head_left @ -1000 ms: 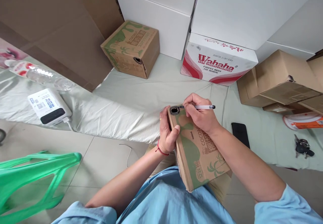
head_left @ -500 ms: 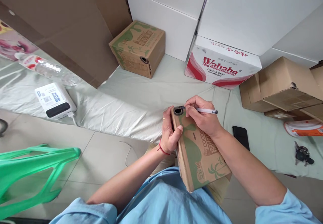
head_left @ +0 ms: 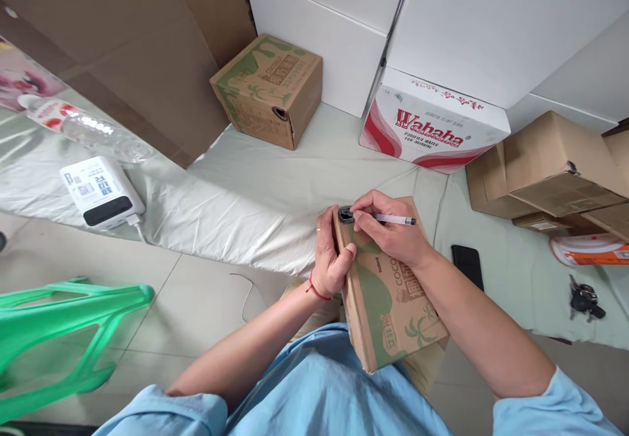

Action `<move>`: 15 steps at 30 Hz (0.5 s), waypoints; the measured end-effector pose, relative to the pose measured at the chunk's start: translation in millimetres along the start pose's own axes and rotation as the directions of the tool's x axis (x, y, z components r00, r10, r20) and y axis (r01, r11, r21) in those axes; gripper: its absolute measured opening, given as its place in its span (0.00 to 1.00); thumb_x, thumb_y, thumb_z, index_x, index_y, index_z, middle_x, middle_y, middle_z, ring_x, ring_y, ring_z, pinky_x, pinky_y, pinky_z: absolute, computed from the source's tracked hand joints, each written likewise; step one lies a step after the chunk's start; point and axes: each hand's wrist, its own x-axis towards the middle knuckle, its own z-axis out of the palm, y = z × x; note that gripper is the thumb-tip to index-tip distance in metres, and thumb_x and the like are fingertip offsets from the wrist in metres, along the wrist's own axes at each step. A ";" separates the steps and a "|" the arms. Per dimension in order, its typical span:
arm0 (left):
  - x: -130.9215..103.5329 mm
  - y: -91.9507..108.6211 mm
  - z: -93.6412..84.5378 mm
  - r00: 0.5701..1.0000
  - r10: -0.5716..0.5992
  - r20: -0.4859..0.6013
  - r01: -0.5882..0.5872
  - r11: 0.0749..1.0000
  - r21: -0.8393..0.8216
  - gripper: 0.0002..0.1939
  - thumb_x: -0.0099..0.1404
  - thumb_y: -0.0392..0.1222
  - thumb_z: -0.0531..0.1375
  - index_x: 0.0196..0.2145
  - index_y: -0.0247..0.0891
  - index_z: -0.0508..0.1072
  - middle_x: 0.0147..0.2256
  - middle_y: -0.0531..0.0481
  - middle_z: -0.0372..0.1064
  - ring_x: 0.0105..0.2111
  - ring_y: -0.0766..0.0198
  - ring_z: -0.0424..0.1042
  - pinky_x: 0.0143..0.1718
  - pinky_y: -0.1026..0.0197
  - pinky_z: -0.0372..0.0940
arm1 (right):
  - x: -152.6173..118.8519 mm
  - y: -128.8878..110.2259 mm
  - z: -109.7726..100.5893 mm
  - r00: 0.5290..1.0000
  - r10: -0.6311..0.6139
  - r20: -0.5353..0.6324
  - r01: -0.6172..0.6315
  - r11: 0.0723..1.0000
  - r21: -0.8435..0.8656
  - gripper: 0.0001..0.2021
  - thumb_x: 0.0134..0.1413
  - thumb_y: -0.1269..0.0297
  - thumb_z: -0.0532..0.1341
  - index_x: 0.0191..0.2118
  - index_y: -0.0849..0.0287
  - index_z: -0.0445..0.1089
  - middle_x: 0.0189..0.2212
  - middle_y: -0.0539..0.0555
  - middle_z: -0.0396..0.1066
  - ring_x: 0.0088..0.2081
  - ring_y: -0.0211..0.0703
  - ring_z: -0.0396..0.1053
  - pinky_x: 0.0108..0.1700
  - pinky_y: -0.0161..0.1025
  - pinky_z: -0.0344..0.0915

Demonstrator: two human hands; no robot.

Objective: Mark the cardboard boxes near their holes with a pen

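Observation:
A brown and green coconut carton [head_left: 388, 292] is tilted against my body at the table's front edge. My left hand [head_left: 332, 259] grips its left side near the top, thumb on the printed face. In my right hand [head_left: 390, 229] a white pen [head_left: 394, 219] is pinched, its dark end pointing right. The other end is hidden by my fingers, which are at a black-rimmed hole [head_left: 346, 215] in the carton's upper left corner.
Beyond my hands stand a second coconut carton [head_left: 268, 88] and a Wahaha box [head_left: 435, 121]. Brown boxes [head_left: 550, 164], a phone [head_left: 468, 267] and keys [head_left: 586, 299] lie right; a power bank [head_left: 102, 192], bottle [head_left: 86, 128] and green stool [head_left: 73, 331] are left.
My right hand and the pen have shifted slightly left, closer over the hole. My left hand keeps its hold on the carton. The view has shifted slightly.

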 end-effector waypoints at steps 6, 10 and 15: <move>0.4 -0.8 0.0 1.000 0.023 0.008 -0.023 1.000 -0.010 0.41 0.74 0.68 0.58 0.74 0.41 0.60 0.63 0.36 0.66 0.64 0.38 0.68 0.68 0.36 0.63 | 0.6 -0.7 0.1 1.000 0.014 -0.021 -0.015 1.000 -0.016 0.06 0.67 0.58 0.64 0.39 0.54 0.74 0.27 0.47 0.76 0.26 0.38 0.66 0.32 0.37 0.62; 0.5 -0.5 -0.1 1.000 0.009 0.024 -0.008 1.000 -0.022 0.42 0.73 0.69 0.58 0.74 0.42 0.60 0.63 0.35 0.65 0.64 0.38 0.68 0.68 0.35 0.62 | 1.4 -2.8 0.2 0.997 0.035 -0.068 -0.037 0.999 -0.035 0.05 0.64 0.60 0.64 0.36 0.54 0.72 0.25 0.46 0.74 0.25 0.37 0.64 0.30 0.37 0.60; -0.4 1.5 -0.4 1.000 0.005 0.018 -0.005 1.000 -0.027 0.41 0.74 0.67 0.59 0.74 0.42 0.60 0.63 0.36 0.65 0.63 0.39 0.67 0.68 0.37 0.62 | 2.1 -4.6 -0.6 0.990 0.026 -0.137 -0.028 1.000 -0.013 0.03 0.58 0.63 0.63 0.33 0.53 0.70 0.21 0.44 0.69 0.22 0.35 0.59 0.27 0.36 0.57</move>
